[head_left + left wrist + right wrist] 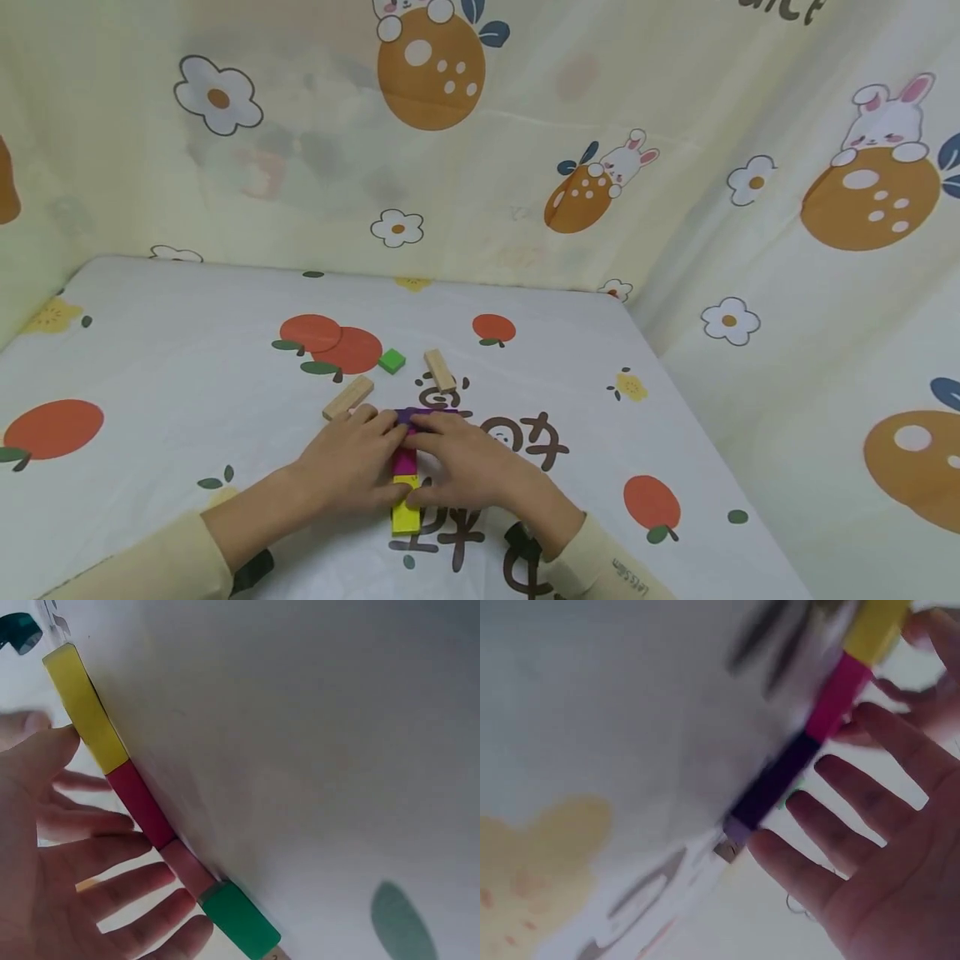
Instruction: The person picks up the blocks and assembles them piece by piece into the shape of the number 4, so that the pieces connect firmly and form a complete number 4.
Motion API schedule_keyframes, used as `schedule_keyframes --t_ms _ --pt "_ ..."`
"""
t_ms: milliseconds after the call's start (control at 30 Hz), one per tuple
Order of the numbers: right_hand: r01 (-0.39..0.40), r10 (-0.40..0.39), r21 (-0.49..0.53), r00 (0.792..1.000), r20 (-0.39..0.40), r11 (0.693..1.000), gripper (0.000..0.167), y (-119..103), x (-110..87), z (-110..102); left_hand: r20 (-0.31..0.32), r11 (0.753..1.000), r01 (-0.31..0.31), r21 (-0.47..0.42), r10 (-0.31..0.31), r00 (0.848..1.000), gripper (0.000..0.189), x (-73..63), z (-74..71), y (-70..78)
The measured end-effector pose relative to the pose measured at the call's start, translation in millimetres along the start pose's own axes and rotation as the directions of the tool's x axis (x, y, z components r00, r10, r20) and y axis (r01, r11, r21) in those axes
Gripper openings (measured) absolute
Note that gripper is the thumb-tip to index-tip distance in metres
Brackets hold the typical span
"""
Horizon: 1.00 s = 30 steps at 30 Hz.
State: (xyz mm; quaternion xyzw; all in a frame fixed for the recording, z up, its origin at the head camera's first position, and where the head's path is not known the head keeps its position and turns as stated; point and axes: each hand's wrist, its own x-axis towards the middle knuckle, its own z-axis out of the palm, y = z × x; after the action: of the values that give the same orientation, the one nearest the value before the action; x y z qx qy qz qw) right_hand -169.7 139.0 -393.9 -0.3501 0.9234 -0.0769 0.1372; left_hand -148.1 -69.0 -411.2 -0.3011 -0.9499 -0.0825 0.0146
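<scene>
A row of coloured blocks runs away from the person between both hands. Its near end is a yellow block, then comes a magenta block, with purple blocks at the far end, partly behind the fingers. My left hand lies along the left side, fingers extended, thumb at the yellow block. From the right, my right hand borders the row with spread, nearly straight fingers. In the left wrist view, fingertips line the row's edge, and a green block shows at its far end.
Beyond the hands, a wooden block lies at the left and another wooden block at the right. A small green block sits between them. The printed white tablecloth meets a patterned curtain behind.
</scene>
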Motion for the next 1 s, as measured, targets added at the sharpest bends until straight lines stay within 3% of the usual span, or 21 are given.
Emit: schedule_keyframes --t_ms 200,367,567,800,1000 --pt "-0.025 0.044 0.175 0.994 -0.105 0.984 0.043 17.2 7.3 -23.5 0.031 1.0 0.016 -0.008 -0.015 0.999 0.075 4.2 -2.6 2.9" --pt "-0.113 0.152 0.205 0.971 -0.185 0.972 0.047 39.5 25.1 -33.3 0.059 0.999 0.041 0.005 -0.041 0.997 0.078 4.1 -2.2 3.8" --pt "-0.16 0.202 0.243 0.966 -0.161 0.957 0.062 58.4 47.5 -34.1 0.053 0.999 0.036 0.031 -0.037 0.998 0.078 2.7 1.2 3.1" --pt "-0.166 0.179 0.124 0.978 -0.103 0.978 0.067 64.8 70.6 -35.1 0.051 0.997 0.046 0.067 -0.049 0.997 0.079 5.0 3.0 2.7" --pt "-0.212 0.216 0.093 0.976 -0.04 0.973 0.067 66.0 78.2 -31.0 0.064 0.997 0.057 0.057 -0.06 0.996 0.079 2.8 2.5 3.5"
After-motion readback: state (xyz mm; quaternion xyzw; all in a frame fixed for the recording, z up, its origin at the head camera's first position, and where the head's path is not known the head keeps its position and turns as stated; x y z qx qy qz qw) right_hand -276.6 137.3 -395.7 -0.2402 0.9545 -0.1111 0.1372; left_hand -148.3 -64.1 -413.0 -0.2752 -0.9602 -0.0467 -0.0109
